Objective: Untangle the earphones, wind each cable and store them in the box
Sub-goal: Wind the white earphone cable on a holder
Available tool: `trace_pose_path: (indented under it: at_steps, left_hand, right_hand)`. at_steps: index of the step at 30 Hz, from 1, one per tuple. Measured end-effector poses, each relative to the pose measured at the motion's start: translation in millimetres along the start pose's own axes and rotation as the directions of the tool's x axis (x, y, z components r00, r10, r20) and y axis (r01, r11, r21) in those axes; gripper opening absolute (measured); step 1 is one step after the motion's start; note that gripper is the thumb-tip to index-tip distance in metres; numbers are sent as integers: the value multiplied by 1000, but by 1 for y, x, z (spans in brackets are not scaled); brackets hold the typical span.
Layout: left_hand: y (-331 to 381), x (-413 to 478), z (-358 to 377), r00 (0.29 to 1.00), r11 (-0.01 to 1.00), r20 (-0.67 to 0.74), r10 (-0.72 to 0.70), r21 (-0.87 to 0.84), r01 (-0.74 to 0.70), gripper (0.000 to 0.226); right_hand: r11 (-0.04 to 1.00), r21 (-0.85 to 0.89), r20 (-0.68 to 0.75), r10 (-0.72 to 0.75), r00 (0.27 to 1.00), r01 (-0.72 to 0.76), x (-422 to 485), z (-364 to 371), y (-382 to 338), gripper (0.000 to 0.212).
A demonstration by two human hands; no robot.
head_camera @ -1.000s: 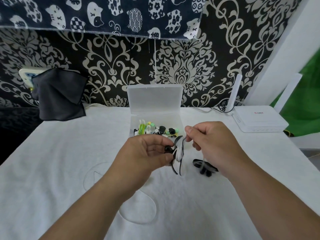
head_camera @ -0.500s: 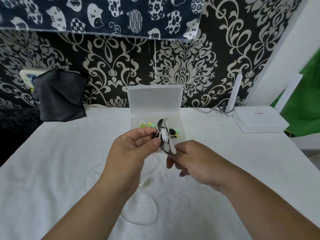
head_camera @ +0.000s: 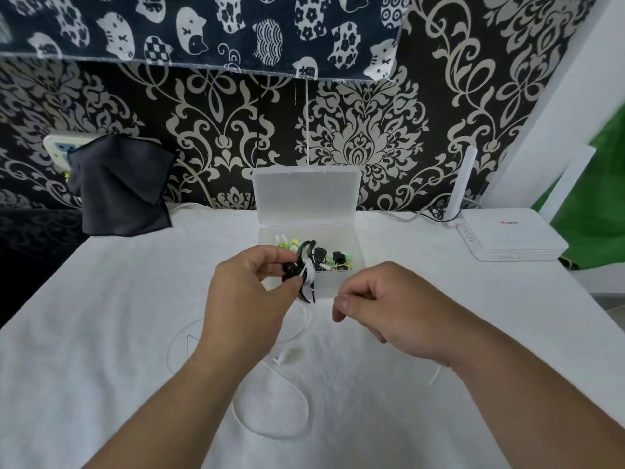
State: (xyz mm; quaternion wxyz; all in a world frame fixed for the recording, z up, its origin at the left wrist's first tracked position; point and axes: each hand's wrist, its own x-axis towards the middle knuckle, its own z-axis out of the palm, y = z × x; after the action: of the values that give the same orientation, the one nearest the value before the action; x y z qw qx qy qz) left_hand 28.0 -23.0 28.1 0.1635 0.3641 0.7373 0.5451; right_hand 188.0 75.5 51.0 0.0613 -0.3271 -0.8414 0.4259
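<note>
Our left hand (head_camera: 250,292) pinches a wound bundle of black and white earphone cable (head_camera: 306,270) between thumb and fingertips, the bundle sticking up past them in front of the near left corner of the clear plastic box (head_camera: 355,265). Our right hand (head_camera: 382,306) hangs just beside it, fingers curled; we cannot tell whether it holds anything. A loose white earphone cable (head_camera: 270,431) loops across the white cloth (head_camera: 101,333) below.
</note>
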Motion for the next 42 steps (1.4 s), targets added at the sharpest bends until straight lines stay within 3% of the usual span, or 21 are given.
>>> trace_pose_path:
  at_steps: [5,7,10,16,24,27,32,36,42]
  left_hand:
    - [4,-8,3,997,992,47,57,111,-62,30]
    - [4,-10,5,992,979,90,92,175,-107,32]
    - [1,-8,4,983,970,156,99,205,-131,29]
    - [5,-8,4,955,995,294,37,79,-63,26]
    - [2,-8,5,913,967,406,-18,-226,119,28]
    - [5,-9,5,908,896,419,-6,-402,192,28]
    - [4,-8,6,945,798,327,-23,-564,215,25]
    - [2,-4,5,964,756,256,-77,-615,224,35]
    - [-3,0,5,963,721,212,-168,-640,266,39]
  right_hand:
    - [996,9,88,-92,992,92,-4,5,-8,28]
    - [991,-2,19,-135,991,135,-3,5,-10,26]
    - [988,59,-197,-127,972,141,-2,-7,-8,25]
    - [994,75,-434,-41,900,81,2,-18,3,24]
    - [993,112,-472,72,879,-21,7,-12,8,29]
    - [986,115,-376,154,914,-119,10,-7,10,35]
    - [955,204,6,217,976,-214,10,9,7,40]
    - [947,251,102,178,979,-199,8,13,4,40]
    - [980,149,210,102,972,-135,2,15,1,36]
